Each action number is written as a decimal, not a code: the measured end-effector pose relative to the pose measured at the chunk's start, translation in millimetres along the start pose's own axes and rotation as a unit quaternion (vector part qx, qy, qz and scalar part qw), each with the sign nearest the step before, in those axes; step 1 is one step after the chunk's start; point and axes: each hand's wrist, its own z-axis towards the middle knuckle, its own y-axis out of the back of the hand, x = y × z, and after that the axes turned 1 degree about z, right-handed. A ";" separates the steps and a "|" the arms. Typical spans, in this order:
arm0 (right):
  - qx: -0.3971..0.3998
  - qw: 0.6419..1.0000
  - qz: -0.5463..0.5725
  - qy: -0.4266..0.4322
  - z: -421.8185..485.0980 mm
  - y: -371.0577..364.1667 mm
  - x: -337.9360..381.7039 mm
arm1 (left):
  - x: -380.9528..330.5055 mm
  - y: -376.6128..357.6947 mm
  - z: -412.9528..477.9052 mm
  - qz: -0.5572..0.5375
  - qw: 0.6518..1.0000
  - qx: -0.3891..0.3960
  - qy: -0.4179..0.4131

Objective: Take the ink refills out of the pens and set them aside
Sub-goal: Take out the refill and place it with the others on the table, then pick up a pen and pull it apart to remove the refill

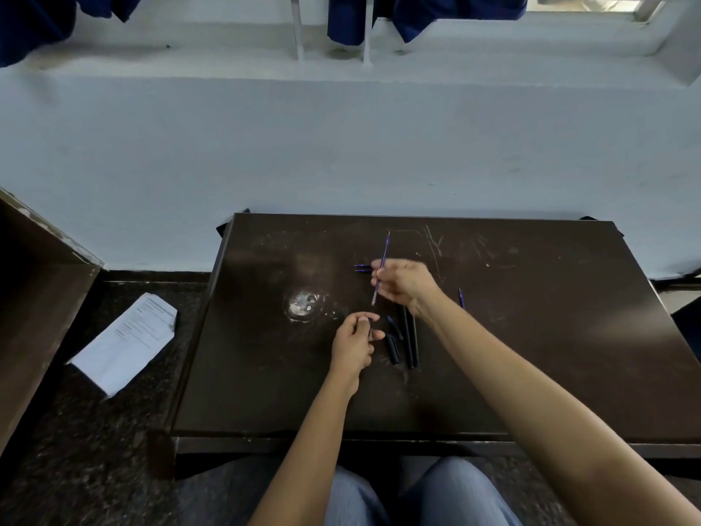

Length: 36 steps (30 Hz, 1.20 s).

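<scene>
From my remote seat I see a sheet of paper (125, 341) lying on the floor at nine o'clock of the dark counter (531, 354). A pale worn patch (303, 305) marks the counter just at ten o'clock of my left hand (354, 343). That hand is curled, thumb and fingers pinched on something small and dark; I cannot tell what. At twelve o'clock of it, two blue tips (362, 268) poke out beside my right hand (404, 282), which pinches a thin blue refill (382, 265), slanted and lifted off the counter. Black pen barrels (409, 343) lie between my wrists, touching one another. Another blue refill (461, 298) lies at three o'clock of my right wrist.
</scene>
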 end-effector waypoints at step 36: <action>-0.077 0.724 -0.639 0.250 80.3 20.2 -17.7 | -0.5 19.5 12.2 0.010 1.000 -0.003 0.021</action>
